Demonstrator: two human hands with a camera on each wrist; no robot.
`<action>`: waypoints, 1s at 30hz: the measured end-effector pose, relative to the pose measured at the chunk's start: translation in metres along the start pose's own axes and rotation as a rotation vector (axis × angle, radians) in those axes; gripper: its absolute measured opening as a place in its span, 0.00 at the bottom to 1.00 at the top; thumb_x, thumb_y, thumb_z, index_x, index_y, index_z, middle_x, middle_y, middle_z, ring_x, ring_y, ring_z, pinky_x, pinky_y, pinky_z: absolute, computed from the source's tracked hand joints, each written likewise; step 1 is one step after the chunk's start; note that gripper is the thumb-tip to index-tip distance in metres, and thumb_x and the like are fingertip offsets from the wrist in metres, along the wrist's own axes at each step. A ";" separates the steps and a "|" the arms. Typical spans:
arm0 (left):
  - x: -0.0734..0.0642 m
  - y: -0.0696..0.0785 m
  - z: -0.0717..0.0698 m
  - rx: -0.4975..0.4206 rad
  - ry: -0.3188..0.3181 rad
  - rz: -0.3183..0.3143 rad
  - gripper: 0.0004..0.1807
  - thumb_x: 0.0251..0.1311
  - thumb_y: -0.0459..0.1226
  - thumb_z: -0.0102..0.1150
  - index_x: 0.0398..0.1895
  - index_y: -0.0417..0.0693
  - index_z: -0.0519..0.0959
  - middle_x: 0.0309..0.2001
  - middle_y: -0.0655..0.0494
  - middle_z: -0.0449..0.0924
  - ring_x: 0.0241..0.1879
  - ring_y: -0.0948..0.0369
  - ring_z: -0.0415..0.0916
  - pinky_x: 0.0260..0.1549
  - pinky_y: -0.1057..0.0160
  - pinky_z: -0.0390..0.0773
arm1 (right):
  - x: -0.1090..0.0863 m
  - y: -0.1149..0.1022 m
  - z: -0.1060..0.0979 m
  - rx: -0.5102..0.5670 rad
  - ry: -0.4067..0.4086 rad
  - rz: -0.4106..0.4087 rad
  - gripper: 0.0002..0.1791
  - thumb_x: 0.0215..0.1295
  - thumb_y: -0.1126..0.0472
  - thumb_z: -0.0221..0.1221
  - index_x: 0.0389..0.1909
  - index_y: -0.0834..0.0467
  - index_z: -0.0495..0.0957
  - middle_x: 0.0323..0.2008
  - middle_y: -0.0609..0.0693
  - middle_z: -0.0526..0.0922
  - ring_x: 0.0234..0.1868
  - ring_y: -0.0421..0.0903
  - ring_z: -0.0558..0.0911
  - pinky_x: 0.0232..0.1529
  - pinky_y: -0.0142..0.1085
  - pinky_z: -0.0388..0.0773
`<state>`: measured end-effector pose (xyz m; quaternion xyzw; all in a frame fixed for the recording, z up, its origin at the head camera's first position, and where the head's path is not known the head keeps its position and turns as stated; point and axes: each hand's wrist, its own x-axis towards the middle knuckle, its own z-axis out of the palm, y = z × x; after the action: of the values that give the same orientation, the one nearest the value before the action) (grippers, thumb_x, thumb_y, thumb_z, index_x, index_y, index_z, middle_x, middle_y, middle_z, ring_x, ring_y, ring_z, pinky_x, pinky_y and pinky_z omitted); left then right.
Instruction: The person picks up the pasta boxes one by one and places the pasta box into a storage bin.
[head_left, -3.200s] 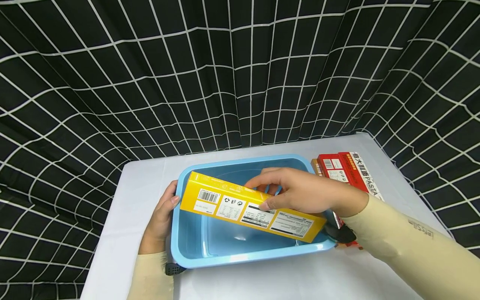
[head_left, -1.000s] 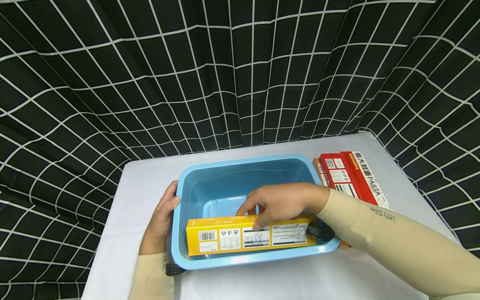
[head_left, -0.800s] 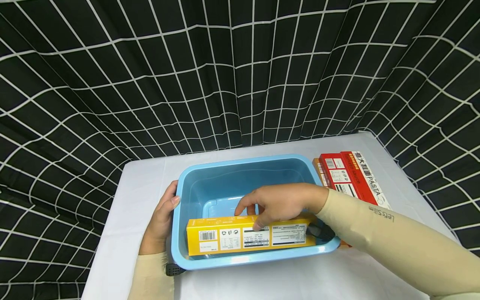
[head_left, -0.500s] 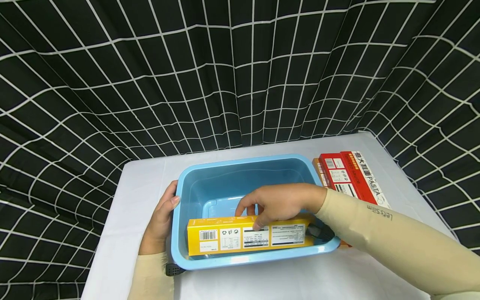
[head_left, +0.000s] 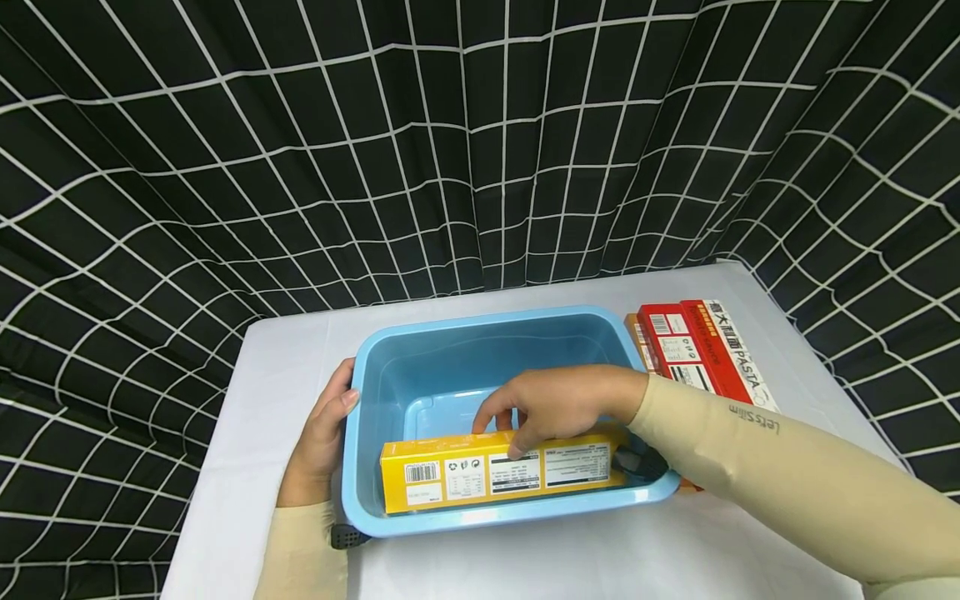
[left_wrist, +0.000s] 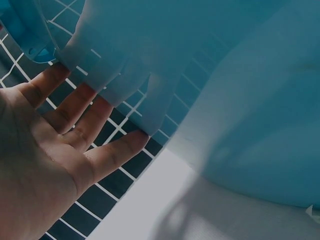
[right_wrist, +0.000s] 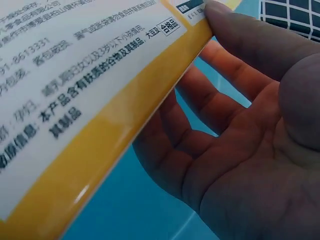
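My right hand [head_left: 551, 404] reaches into a light blue plastic tub [head_left: 487, 321] and pinches a long yellow food box [head_left: 408, 479]. The thumb lies on the labelled side and the fingers are behind it, as the right wrist view shows. Inside the tub, the box runs lengthwise along the near wall, its printed labels facing up towards me. At the tub's left end my left hand [head_left: 322, 433] touches the outside wall. Its fingers [left_wrist: 120, 152] are extended against the blue surface in the left wrist view.
Right of the tub lie a red box marked PASTA [head_left: 708, 350] and a brown-orange box [head_left: 641, 342], partly hidden by the tub and right arm. A white cloth [head_left: 288, 354] covers the table. Black curtains with white grid lines [head_left: 480, 167] stand behind.
The yellow box has come down from a slant above the tub to lie along its near wall, then shifted slightly right. My right hand keeps hold of it; the left hand stays put.
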<state>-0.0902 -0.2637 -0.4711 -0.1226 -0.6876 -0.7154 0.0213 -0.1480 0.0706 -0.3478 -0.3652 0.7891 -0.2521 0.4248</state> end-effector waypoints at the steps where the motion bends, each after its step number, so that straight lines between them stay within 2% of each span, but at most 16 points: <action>1: 0.000 0.000 0.000 0.000 0.001 -0.001 0.30 0.72 0.43 0.43 0.74 0.41 0.70 0.62 0.36 0.74 0.57 0.43 0.76 0.49 0.48 0.86 | 0.000 0.000 0.000 -0.003 0.000 0.002 0.21 0.70 0.62 0.74 0.58 0.39 0.87 0.41 0.43 0.83 0.38 0.45 0.86 0.36 0.39 0.86; 24: 0.000 0.001 0.001 0.003 0.004 0.002 0.31 0.72 0.44 0.43 0.75 0.42 0.71 0.63 0.36 0.75 0.59 0.41 0.75 0.50 0.48 0.85 | 0.008 0.003 0.004 -0.013 -0.019 0.037 0.22 0.68 0.63 0.75 0.58 0.39 0.86 0.41 0.44 0.83 0.35 0.45 0.87 0.36 0.39 0.87; 27: 0.000 0.001 0.001 -0.006 -0.002 0.005 0.31 0.72 0.43 0.42 0.75 0.41 0.70 0.64 0.36 0.74 0.60 0.41 0.74 0.50 0.48 0.85 | 0.008 0.004 0.004 -0.008 -0.023 0.030 0.21 0.68 0.63 0.75 0.57 0.40 0.86 0.40 0.44 0.83 0.35 0.45 0.87 0.37 0.38 0.86; 30: 0.000 0.001 0.000 -0.002 -0.008 0.011 0.31 0.72 0.43 0.43 0.75 0.41 0.70 0.63 0.35 0.74 0.60 0.41 0.74 0.49 0.48 0.85 | 0.009 0.005 0.003 0.042 -0.034 -0.002 0.20 0.70 0.66 0.72 0.57 0.43 0.85 0.39 0.45 0.84 0.34 0.45 0.84 0.38 0.37 0.82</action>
<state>-0.0900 -0.2638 -0.4697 -0.1293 -0.6861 -0.7156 0.0224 -0.1505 0.0666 -0.3577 -0.3612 0.7760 -0.2625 0.4455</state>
